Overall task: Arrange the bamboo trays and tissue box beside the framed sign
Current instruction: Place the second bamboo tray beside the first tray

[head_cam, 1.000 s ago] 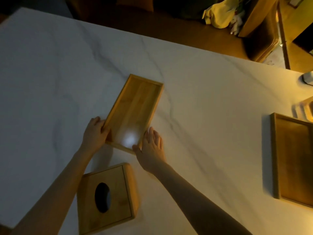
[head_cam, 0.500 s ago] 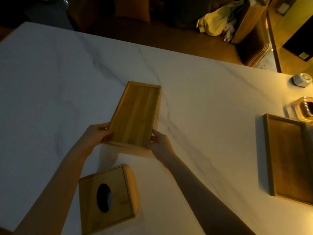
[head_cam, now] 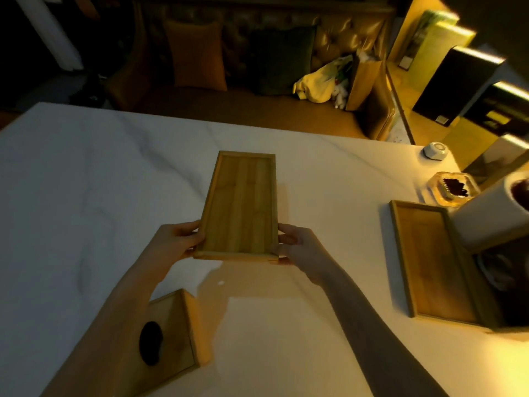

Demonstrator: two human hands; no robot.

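while both hands (head_cam: 242, 246) grip bamboo tray (head_cam: 242, 206), no legible writing

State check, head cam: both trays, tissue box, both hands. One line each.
Narrow bamboo tray: lifted off the table, gripped at its near corners.
Second bamboo tray: flat on the table, right side, untouched.
Tissue box: on the table, opening up, no tissue showing.
Left hand: gripping the tray.
Right hand: gripping the tray.

Dim warm light from the right, dark background, blurred warped edges.
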